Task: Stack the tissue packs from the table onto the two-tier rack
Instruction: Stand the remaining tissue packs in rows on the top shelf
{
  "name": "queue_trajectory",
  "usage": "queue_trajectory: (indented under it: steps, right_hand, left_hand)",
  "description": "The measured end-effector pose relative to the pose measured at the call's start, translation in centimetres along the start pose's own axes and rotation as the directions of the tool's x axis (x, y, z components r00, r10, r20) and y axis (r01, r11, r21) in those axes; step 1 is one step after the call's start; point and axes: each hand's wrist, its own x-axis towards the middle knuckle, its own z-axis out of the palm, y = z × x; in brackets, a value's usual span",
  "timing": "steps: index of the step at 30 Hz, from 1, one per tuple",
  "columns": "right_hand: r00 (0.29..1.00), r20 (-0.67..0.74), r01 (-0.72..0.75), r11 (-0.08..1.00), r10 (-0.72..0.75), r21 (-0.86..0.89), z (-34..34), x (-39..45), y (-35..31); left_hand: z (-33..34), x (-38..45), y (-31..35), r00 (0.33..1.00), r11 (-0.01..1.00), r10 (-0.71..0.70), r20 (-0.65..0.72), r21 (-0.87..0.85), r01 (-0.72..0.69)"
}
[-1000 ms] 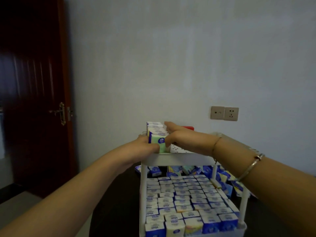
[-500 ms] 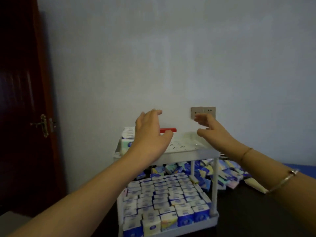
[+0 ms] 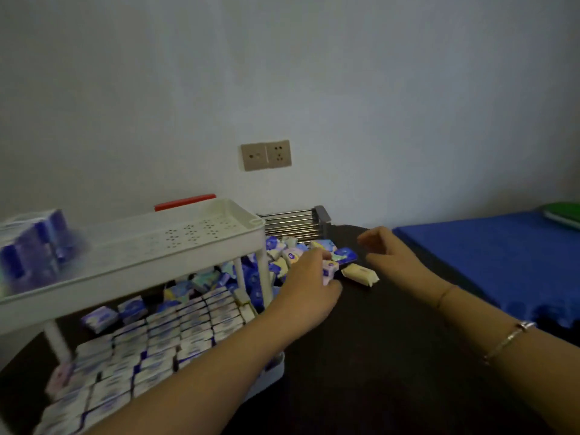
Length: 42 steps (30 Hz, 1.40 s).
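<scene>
Most of the lower tier [image 3: 175, 328] of the two-tier rack [image 3: 157, 265] is already packed with tissue packs in tight rows; the upper tier [image 3: 188, 233] holds only a blurred stack of packs [image 3: 31, 249] at its left end, the remainder bare. A loose pile of packs [image 3: 292, 255] lies on the dark table [image 3: 376, 356] just behind and right of the rack; much is left, by that measure. The left hand [image 3: 309, 290] reaches into the pile, touching a pack, though whether it grips cannot be told; the right hand [image 3: 389, 255] hovers near, fingers loosely curled, holding nothing.
</scene>
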Motion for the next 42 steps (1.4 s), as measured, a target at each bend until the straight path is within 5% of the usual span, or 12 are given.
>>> queue_trajectory:
  steps: [6, 10, 22, 27, 31, 38, 42]
  right_hand:
    - [0.994, 0.094, -0.041, 0.990, 0.053, -0.133, 3.7, 3.8, 6.8]
    - [0.985, 0.169, 0.062, 0.977, -0.027, -0.204, 6.5, 6.0, 10.1]
    - [0.932, 0.355, 0.222, 0.895, -0.077, -0.388, 11.9, 12.9, 14.3]
    - [0.961, 0.206, 0.255, 0.877, -0.184, -0.406, 12.1, 11.9, 13.9]
    - [0.951, 0.229, 0.283, 0.887, -0.210, -0.364, 10.5, 9.4, 13.2]
    - [0.980, 0.181, -0.067, 0.995, 0.079, -0.071, 6.1, 4.3, 11.2]
    - [0.942, 0.253, -0.245, 0.967, 0.219, 0.075, 3.4, 1.1, 9.8]
  left_hand:
    - [6.4, 7.5, -6.5, 0.893, 0.900, -0.435, -0.114, -0.023, 0.435]
    - [9.7, 10.3, -9.2, 0.818, 0.840, -0.541, -0.194, -0.098, 0.533]
    - [12.6, 13.8, -13.9, 0.748, 0.810, -0.513, -0.421, 0.051, 0.584]
    - [12.5, 13.5, -13.6, 0.760, 0.845, -0.500, -0.414, -0.045, 0.532]
    - [12.0, 12.2, -12.7, 0.802, 0.880, -0.459, -0.383, -0.072, 0.470]
    - [11.4, 9.0, -10.0, 0.861, 0.887, -0.441, -0.254, -0.268, 0.375]
    - [10.7, 6.8, -8.5, 0.866, 0.751, -0.495, -0.068, -0.534, 0.388]
